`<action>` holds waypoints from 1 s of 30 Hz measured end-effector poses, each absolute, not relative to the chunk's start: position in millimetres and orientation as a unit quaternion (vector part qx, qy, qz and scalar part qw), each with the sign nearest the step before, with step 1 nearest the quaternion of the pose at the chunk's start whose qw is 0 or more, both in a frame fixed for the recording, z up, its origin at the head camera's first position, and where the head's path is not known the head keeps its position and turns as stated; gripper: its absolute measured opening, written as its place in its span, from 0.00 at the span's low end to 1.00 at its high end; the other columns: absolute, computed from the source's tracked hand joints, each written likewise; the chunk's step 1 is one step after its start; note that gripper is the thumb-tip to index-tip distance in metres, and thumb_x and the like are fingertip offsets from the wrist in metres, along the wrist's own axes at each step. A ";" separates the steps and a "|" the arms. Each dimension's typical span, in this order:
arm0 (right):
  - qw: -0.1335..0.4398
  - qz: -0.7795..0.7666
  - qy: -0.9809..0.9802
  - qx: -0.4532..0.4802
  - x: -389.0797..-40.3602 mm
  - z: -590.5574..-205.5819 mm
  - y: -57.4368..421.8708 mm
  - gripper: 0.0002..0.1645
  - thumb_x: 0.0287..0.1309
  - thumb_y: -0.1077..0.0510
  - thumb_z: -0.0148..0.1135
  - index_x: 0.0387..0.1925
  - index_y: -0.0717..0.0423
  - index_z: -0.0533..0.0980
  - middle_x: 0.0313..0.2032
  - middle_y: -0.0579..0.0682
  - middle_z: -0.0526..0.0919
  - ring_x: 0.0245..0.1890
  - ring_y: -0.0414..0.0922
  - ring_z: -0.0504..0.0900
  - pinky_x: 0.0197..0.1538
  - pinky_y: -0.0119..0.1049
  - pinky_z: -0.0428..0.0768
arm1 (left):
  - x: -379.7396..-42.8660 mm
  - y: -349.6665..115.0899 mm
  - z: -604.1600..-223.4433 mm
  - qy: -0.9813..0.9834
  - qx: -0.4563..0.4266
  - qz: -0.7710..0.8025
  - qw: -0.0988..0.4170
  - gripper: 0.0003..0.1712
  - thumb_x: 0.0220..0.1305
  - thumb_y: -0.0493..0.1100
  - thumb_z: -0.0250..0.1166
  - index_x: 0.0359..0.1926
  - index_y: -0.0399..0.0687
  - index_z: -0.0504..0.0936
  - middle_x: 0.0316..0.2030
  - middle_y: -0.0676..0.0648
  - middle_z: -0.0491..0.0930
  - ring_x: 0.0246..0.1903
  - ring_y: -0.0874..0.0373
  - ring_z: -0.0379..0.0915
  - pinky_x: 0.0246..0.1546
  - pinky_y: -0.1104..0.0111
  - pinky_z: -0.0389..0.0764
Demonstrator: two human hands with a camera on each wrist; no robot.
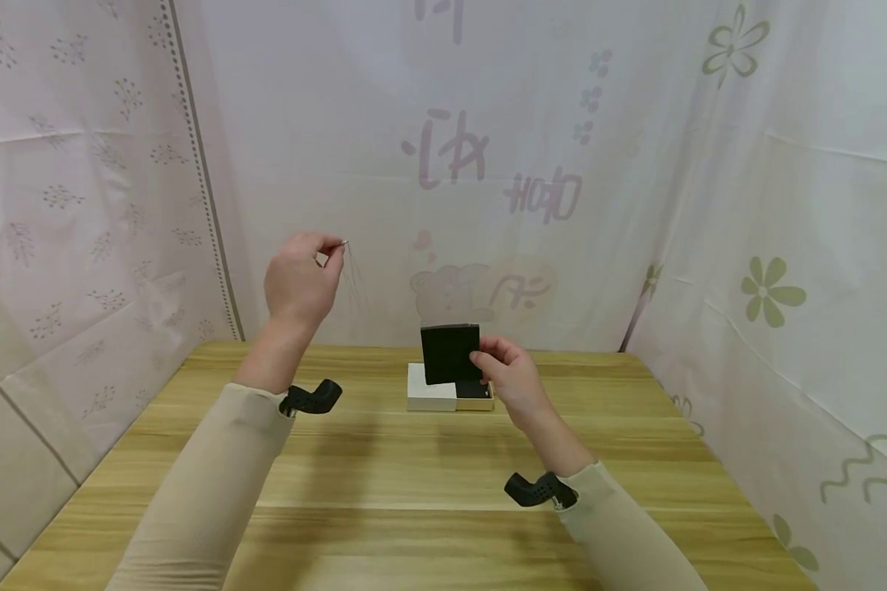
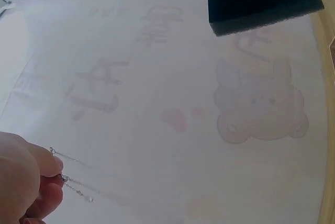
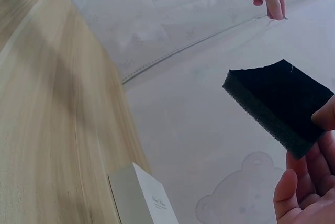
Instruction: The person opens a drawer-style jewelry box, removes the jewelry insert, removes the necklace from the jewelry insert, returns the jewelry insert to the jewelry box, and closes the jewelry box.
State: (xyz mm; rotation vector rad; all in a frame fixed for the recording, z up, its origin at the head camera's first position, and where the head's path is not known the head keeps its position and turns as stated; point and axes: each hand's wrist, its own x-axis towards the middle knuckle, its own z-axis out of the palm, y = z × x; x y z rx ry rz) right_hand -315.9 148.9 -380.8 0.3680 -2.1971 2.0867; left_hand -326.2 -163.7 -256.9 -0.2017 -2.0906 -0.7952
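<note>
A thin silver chain necklace (image 2: 77,192) dangles from my left hand (image 1: 301,277), pinched between thumb and fingertips well above the table. Small beads or clasp parts show close to those fingertips in the left wrist view. My right hand (image 1: 516,384) grips a square black foam pad (image 1: 449,351) by its right edge, thumb on the face and fingers behind. The pad has a dark flat face and a rough foam side (image 3: 261,118). Behind and below it sits a small white box (image 1: 430,394) with a black interior at its right part, partly hidden by the pad.
The wood-grain table (image 1: 414,484) spreads out below both arms. A pale printed curtain (image 1: 325,123) hangs close behind the table's far edge and along both sides. Each wrist carries a black camera mount (image 1: 314,398).
</note>
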 end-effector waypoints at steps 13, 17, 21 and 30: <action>0.050 0.688 -0.714 0.122 -316.9 -382.8 149.3 0.09 0.76 0.64 0.64 0.52 0.66 0.79 0.36 0.41 0.80 0.28 0.38 0.74 0.38 0.29 0.80 | -323.6 -179.3 -265.7 -0.848 -0.084 -0.328 0.408 0.10 0.79 0.41 0.67 0.51 0.41 0.92 0.47 0.40 0.91 0.41 0.43 0.86 0.42 0.53 0.85; 0.050 0.687 -0.715 0.120 -317.2 -383.3 150.0 0.10 0.76 0.63 0.64 0.52 0.66 0.79 0.36 0.41 0.80 0.28 0.38 0.74 0.39 0.30 0.80 | -322.1 -187.4 -271.6 -0.852 -0.081 -0.324 0.403 0.10 0.79 0.40 0.67 0.51 0.41 0.92 0.48 0.40 0.91 0.40 0.43 0.87 0.42 0.53 0.85; 0.050 0.686 -0.716 0.118 -317.4 -382.9 151.2 0.09 0.76 0.63 0.64 0.51 0.64 0.79 0.37 0.41 0.80 0.29 0.38 0.74 0.40 0.31 0.81 | -321.7 -195.0 -278.1 -0.852 -0.075 -0.322 0.406 0.10 0.79 0.40 0.67 0.50 0.41 0.92 0.47 0.40 0.92 0.39 0.41 0.87 0.41 0.52 0.84; 0.051 0.692 -0.712 0.107 -315.7 -379.9 151.4 0.09 0.75 0.63 0.64 0.52 0.64 0.79 0.38 0.41 0.81 0.32 0.39 0.75 0.40 0.30 0.82 | -318.5 -210.4 -286.8 -0.856 -0.063 -0.314 0.406 0.10 0.79 0.40 0.67 0.50 0.41 0.92 0.47 0.40 0.92 0.38 0.42 0.86 0.38 0.55 0.82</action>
